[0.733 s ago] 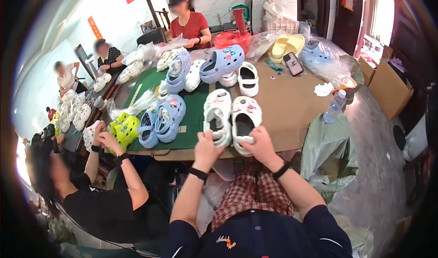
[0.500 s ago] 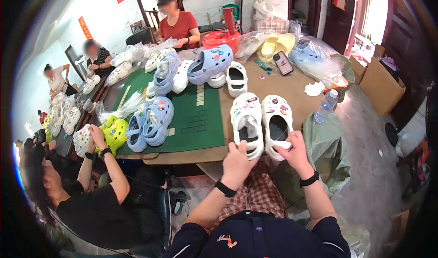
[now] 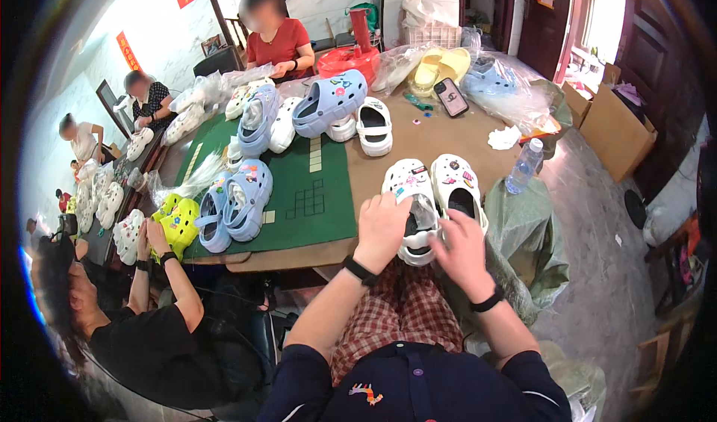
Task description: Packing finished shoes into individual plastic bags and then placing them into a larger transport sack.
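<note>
- White clogs, a pair dotted with coloured charms, stand side by side at the near edge of the brown table (image 3: 448, 134), toes pointing away from the person.
- Beside the left clog (image 3: 407, 174), the left hand (image 3: 382, 230) lies against the outer side, fingers bent over the rim near the opening; how firmly they close cannot be told.
- Over the heel part of the right clog (image 3: 453, 174), the right hand (image 3: 461, 252) has its fingers spread apart, with the thumb toward the left clog; whether every fingertip touches is unclear.
- Pale, crumpled stuffing (image 3: 424, 214) shows inside the left clog, while the right one shows a dark insole.
- To the left, a pair of blue clogs (image 3: 249, 198) rests on the green mat (image 3: 328, 224).
- Farther back, a single white shoe (image 3: 374, 140) stands beside a tilted blue clog (image 3: 332, 104).
- Right of the pair are a clear bottle (image 3: 524, 168) and crumpled white paper (image 3: 504, 137).
- A co-worker's hands (image 3: 153, 239) are at a lime-green clog (image 3: 179, 224).
</note>
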`<move>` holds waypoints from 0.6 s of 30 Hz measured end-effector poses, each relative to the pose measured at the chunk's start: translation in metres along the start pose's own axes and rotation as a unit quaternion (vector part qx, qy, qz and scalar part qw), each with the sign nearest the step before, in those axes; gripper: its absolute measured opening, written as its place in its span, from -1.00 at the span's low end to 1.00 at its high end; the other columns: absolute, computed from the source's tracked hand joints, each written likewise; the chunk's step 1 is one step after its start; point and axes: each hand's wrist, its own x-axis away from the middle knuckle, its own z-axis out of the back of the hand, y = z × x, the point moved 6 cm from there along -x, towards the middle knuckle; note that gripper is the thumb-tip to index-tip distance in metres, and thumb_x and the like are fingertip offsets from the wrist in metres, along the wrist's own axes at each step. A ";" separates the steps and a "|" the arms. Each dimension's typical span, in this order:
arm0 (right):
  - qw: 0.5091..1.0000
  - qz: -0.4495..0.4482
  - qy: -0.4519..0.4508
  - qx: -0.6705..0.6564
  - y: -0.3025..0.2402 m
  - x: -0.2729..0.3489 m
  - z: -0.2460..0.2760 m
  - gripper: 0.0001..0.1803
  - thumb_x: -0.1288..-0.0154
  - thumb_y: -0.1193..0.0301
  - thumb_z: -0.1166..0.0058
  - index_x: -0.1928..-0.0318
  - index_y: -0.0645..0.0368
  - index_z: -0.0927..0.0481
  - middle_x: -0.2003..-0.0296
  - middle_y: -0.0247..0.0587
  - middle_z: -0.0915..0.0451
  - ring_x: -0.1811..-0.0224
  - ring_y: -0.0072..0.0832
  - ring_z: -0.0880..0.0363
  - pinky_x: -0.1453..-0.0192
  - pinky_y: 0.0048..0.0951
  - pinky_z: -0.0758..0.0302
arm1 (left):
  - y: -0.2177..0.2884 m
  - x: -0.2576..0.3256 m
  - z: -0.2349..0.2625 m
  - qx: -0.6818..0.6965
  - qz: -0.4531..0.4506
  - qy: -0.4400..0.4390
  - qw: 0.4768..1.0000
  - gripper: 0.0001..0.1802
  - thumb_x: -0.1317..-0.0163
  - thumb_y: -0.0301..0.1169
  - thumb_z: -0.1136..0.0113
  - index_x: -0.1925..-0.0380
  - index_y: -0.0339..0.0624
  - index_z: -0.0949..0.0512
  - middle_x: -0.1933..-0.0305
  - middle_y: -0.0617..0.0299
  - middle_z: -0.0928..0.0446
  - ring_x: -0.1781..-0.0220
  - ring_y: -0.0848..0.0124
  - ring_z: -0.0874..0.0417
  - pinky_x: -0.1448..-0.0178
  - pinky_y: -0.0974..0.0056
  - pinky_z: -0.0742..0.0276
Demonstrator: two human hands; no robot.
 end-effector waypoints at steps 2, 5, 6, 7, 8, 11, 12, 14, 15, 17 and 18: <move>1.000 0.005 0.007 0.007 -0.014 -0.002 -0.019 -0.34 0.05 0.27 -0.34 -0.11 0.19 -0.46 -0.17 0.01 -0.39 -0.11 -0.08 -0.41 -0.22 -0.08 -0.29 | -0.004 -0.007 -0.013 0.011 -0.017 0.024 1.000 -0.83 -0.02 -0.37 -0.20 0.33 -0.07 -0.57 0.42 0.19 -0.44 0.29 0.21 -0.53 0.22 0.13 -0.38; 0.999 -0.029 -0.023 0.030 -0.009 -0.003 -0.032 -0.14 0.06 0.17 -0.36 -0.25 0.25 -0.32 -0.31 0.11 -0.23 -0.24 -0.05 -0.31 -0.26 -0.07 -0.21 | 0.003 -0.015 -0.020 -0.045 -0.013 0.013 0.999 -0.92 -0.04 -0.38 -0.08 0.45 -0.03 -0.55 0.39 0.26 -0.45 0.25 0.29 -0.51 0.20 0.20 -0.34; 0.997 -0.052 -0.031 0.036 -0.006 -0.003 -0.035 -0.11 0.06 0.13 -0.36 -0.26 0.27 -0.31 -0.32 0.12 -0.21 -0.25 -0.05 -0.31 -0.26 -0.09 -0.21 | 0.005 -0.013 -0.020 -0.044 -0.014 0.012 0.999 -0.92 -0.04 -0.38 -0.08 0.45 -0.03 -0.55 0.39 0.26 -0.45 0.25 0.29 -0.51 0.20 0.20 -0.34; 0.996 -0.062 -0.047 0.052 -0.001 -0.001 -0.039 -0.04 0.06 0.06 -0.35 -0.28 0.33 -0.27 -0.34 0.16 -0.18 -0.26 -0.06 -0.30 -0.26 -0.11 -0.21 | 0.006 -0.009 -0.023 -0.062 -0.002 -0.002 0.998 -0.92 -0.03 -0.38 -0.08 0.46 -0.02 -0.55 0.39 0.28 -0.45 0.24 0.30 -0.51 0.19 0.21 -0.33; 0.995 -0.064 -0.048 0.053 0.000 0.000 -0.038 -0.04 0.06 0.06 -0.35 -0.28 0.33 -0.27 -0.34 0.16 -0.18 -0.26 -0.06 -0.30 -0.26 -0.11 -0.21 | 0.006 -0.006 -0.024 -0.081 0.010 -0.015 0.997 -0.93 -0.02 -0.38 -0.09 0.47 -0.02 -0.55 0.40 0.29 -0.45 0.22 0.32 -0.50 0.18 0.21 -0.32; 0.995 -0.062 -0.039 0.063 -0.001 0.002 -0.040 -0.04 0.06 0.07 -0.34 -0.26 0.38 -0.25 -0.31 0.19 -0.23 -0.25 -0.07 -0.33 -0.22 -0.11 -0.24 | 0.006 -0.001 -0.023 -0.087 0.029 -0.046 0.995 -0.91 -0.04 -0.38 -0.09 0.44 -0.01 -0.57 0.38 0.30 -0.47 0.19 0.33 -0.50 0.14 0.22 -0.30; 0.995 -0.060 -0.041 0.064 -0.001 0.000 -0.040 -0.02 0.04 0.06 -0.33 -0.28 0.41 -0.22 -0.32 0.21 -0.21 -0.27 -0.06 -0.31 -0.24 -0.11 -0.22 | 0.006 -0.001 -0.025 -0.088 0.032 -0.046 0.995 -0.91 -0.04 -0.38 -0.09 0.44 -0.01 -0.57 0.38 0.30 -0.47 0.19 0.33 -0.50 0.14 0.22 -0.30; 0.995 -0.057 -0.045 0.063 -0.002 0.002 -0.042 0.00 0.02 0.05 -0.31 -0.29 0.44 -0.19 -0.33 0.24 -0.19 -0.30 -0.05 -0.29 -0.26 -0.10 -0.20 | 0.008 -0.001 -0.035 -0.107 0.023 -0.055 0.992 -0.88 -0.07 -0.37 -0.08 0.40 -0.01 -0.59 0.36 0.30 -0.48 0.19 0.34 -0.50 0.13 0.23 -0.30; 0.995 -0.060 -0.049 0.066 0.000 0.004 -0.043 -0.01 0.01 0.05 -0.30 -0.29 0.43 -0.18 -0.33 0.24 -0.20 -0.31 -0.04 -0.28 -0.26 -0.10 -0.20 | 0.007 -0.002 -0.038 -0.084 0.021 -0.058 0.995 -0.86 -0.10 -0.36 -0.07 0.36 -0.01 -0.60 0.35 0.29 -0.51 0.19 0.33 -0.52 0.13 0.21 -0.32; 0.994 -0.063 -0.053 0.069 0.002 0.003 -0.045 -0.01 -0.01 0.05 -0.30 -0.30 0.43 -0.17 -0.33 0.25 -0.20 -0.31 -0.04 -0.28 -0.26 -0.10 -0.20 | 0.005 -0.006 -0.045 -0.076 0.016 -0.069 0.995 -0.85 -0.10 -0.36 -0.08 0.35 -0.01 -0.60 0.35 0.28 -0.52 0.20 0.32 -0.53 0.13 0.20 -0.33; 0.994 -0.058 -0.050 0.072 0.001 0.004 -0.045 0.00 -0.01 0.05 -0.29 -0.30 0.43 -0.16 -0.33 0.25 -0.20 -0.32 -0.04 -0.28 -0.26 -0.11 -0.20 | 0.004 -0.008 -0.047 -0.069 0.012 -0.082 0.994 -0.85 -0.10 -0.36 -0.08 0.35 -0.02 -0.61 0.36 0.27 -0.53 0.21 0.31 -0.55 0.13 0.19 -0.34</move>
